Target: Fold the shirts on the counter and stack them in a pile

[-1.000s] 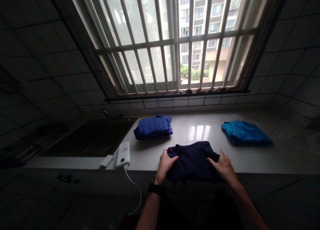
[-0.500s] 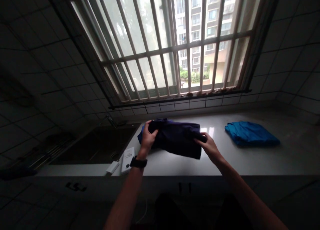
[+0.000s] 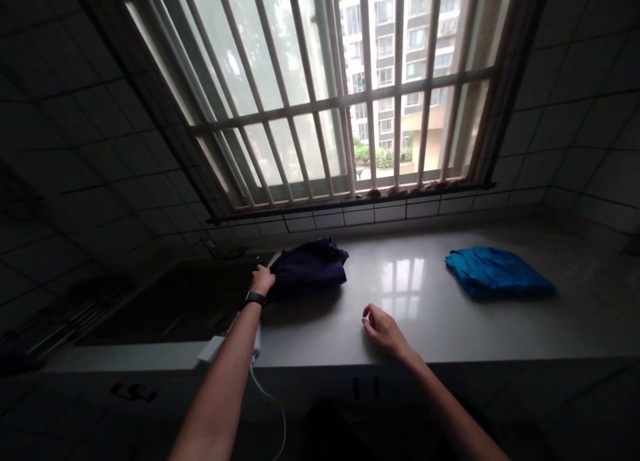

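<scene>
A dark purple folded garment (image 3: 313,264) lies bunched on the counter beside the sink. My left hand (image 3: 263,279), with a black band on its wrist, is closed at the garment's left end; its fingertips are partly hidden. My right hand (image 3: 384,329) hovers over the counter front, right of the garment and apart from it. Its fingers are loosely curled, with a gap at the thumb and nothing between them. Farther right lies a folded bright blue cloth (image 3: 497,273), touched by neither hand.
The dark sink (image 3: 175,301) with a faucet (image 3: 213,249) is on the left. A white block (image 3: 211,349) and a white cable (image 3: 280,404) are near the counter's front edge, partly behind my left forearm. A barred window (image 3: 320,107) rises behind the counter (image 3: 425,334).
The dark purple garment has gone from being held up between both hands to lying on the counter, farther left. My right hand has let go and moved down-left; my left hand moved left.
</scene>
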Demonstrator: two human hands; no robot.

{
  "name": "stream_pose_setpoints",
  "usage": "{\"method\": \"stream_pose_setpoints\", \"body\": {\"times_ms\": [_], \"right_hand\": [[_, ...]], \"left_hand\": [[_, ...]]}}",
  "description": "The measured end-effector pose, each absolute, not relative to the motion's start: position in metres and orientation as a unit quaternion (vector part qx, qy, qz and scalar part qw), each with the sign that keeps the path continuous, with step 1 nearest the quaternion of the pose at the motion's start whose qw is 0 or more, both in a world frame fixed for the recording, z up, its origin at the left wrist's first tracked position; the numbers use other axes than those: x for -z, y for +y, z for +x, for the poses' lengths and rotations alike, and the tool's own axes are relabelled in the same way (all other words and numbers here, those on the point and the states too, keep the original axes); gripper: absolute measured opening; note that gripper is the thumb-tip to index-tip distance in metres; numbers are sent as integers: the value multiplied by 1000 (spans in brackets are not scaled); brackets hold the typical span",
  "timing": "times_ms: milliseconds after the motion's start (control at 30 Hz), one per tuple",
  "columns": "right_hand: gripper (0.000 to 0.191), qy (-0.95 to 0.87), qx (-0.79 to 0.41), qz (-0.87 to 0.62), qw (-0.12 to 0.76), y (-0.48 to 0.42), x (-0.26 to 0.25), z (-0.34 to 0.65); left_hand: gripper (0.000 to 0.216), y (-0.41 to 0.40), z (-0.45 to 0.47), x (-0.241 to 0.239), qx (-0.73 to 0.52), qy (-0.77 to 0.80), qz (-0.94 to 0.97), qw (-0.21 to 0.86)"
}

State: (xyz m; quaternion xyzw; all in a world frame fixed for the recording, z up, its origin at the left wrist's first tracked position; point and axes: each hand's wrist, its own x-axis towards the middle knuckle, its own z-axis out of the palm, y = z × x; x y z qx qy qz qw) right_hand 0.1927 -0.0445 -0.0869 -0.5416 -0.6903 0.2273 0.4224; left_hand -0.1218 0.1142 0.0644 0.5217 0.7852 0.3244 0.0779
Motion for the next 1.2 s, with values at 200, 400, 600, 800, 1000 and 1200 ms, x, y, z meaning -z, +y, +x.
{"method": "stream_pose_setpoints", "body": {"times_ms": [200, 400, 600, 800, 1000, 1200], "right_hand": [[11, -674, -237, -555, 427, -41, 81, 192], [11, -676, -241, -551, 426, -45, 82, 192], [10, -669, -266, -546, 429, -43, 83, 191], [11, -655, -275, -558, 430, -41, 81, 188], [13, -646, -280, -578, 412, -39, 71, 188], [19, -658, -270, -585, 389, -38, 67, 189]], "left_hand": [[31, 128, -75, -69, -260, 621, 740, -9], [51, 152, -46, -53, -146, 554, 819, 20], [53, 175, -49, -41, -104, 608, 784, 73], [51, 173, -56, -27, -156, 593, 790, 30], [34, 182, -38, -52, -166, 534, 829, 15], [21, 126, 17, -79, -242, 432, 868, -35]]}}
